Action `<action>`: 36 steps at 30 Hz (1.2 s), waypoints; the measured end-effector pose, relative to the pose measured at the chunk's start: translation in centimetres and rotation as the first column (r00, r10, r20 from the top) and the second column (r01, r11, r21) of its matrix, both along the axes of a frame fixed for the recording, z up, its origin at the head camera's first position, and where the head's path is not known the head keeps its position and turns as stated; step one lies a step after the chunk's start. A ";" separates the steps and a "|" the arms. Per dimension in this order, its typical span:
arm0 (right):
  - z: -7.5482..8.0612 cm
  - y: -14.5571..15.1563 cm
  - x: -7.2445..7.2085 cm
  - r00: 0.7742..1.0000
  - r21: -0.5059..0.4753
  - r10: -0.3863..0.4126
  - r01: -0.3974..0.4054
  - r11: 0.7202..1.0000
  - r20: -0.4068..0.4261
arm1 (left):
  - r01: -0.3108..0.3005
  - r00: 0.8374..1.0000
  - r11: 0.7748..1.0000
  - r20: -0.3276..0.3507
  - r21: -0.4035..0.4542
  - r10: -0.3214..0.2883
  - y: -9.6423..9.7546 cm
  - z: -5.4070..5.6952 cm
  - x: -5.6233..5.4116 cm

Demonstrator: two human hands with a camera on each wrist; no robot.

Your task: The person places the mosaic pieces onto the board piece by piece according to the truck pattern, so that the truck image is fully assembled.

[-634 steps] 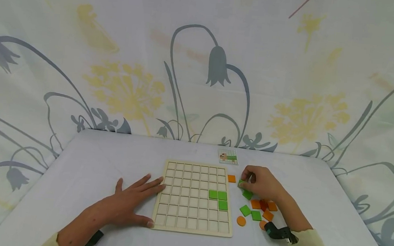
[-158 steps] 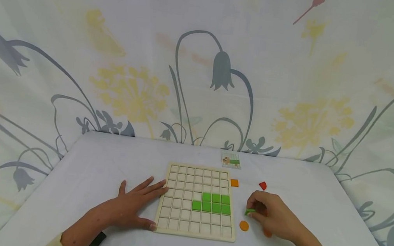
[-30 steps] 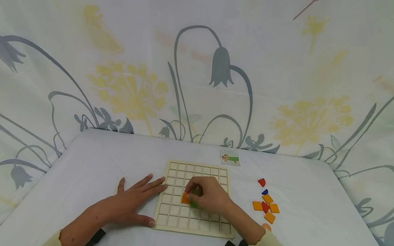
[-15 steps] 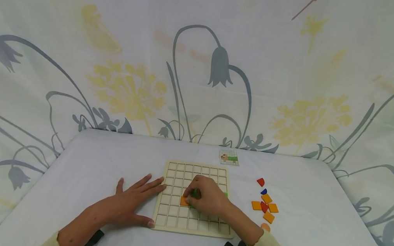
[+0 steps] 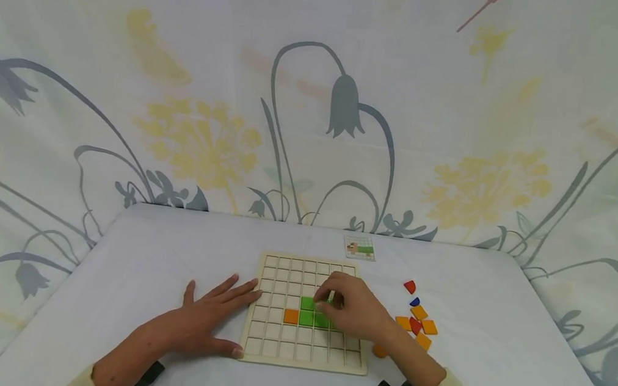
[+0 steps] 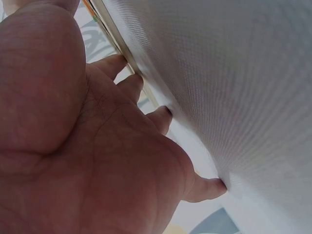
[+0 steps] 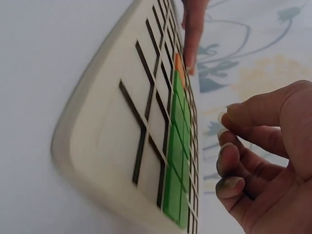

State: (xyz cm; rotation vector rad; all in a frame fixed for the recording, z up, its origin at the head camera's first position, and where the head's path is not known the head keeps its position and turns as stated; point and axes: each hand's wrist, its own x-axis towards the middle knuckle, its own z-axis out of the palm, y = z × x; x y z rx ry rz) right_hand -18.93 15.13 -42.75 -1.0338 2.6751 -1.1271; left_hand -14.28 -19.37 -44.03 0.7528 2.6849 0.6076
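A pale wooden grid board [image 5: 280,350] lies on the white table. Set into it are several green square tiles [image 5: 306,318] and one orange square tile [image 5: 291,316] at the left end of the lower green row. My left hand [image 5: 200,326] is spread flat at the board's left side, with fingertips and thumb at its edge; the left wrist view shows the fingertips pressing down there. Over the green tiles hovers my right hand [image 5: 351,306], its fingers loosely curled. In the right wrist view that hand [image 7: 273,156] holds nothing, and it hides some tiles in the head view.
Right of the board lie several loose orange squares [image 5: 419,313], two red pieces [image 5: 410,286], a small blue piece [image 5: 415,301] and a round orange piece [image 5: 380,350] partly under the right forearm. A small picture card [image 5: 360,248] sits behind the board.
The orange square that lay beside the board is now in a cell, and more green tiles fill the grid. My right hand has left the orange tile and moved right. The left hand stays put.
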 end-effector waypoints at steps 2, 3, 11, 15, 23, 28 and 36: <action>0.2 1.1 0.2 1.000 0.003 -0.024 0.024 1.000 0.004 | 0.008 1.000 1.000 0.001 0.010 -0.008 0.0 0.0 0.0; 0.3 1.6 0.2 0.999 -0.001 -0.032 0.032 0.999 0.005 | 0.011 1.000 1.000 0.002 0.014 -0.011 0.1 -0.1 0.0; 0.1 6.3 1.0 0.994 -0.008 -0.111 0.111 0.994 -0.022 | 0.016 1.000 1.000 0.005 0.025 -0.016 0.1 0.0 0.1; -0.4 8.8 1.4 0.990 0.012 -0.143 0.142 0.990 0.012 | 0.016 1.000 1.000 0.005 0.025 -0.016 0.1 0.2 0.1; -0.4 13.5 0.4 0.993 0.070 -0.081 0.075 0.995 0.090 | 0.018 1.000 1.000 -0.005 0.016 -0.018 0.1 0.4 0.1; -0.2 15.1 -0.4 0.987 0.177 -0.109 0.087 0.980 0.120 | 0.009 1.000 1.000 -0.005 0.012 -0.009 0.1 0.3 0.1; 0.0 15.0 -0.4 0.980 0.249 -0.143 0.104 0.963 0.142 | 0.007 1.000 1.000 -0.001 0.018 -0.007 0.0 0.4 0.2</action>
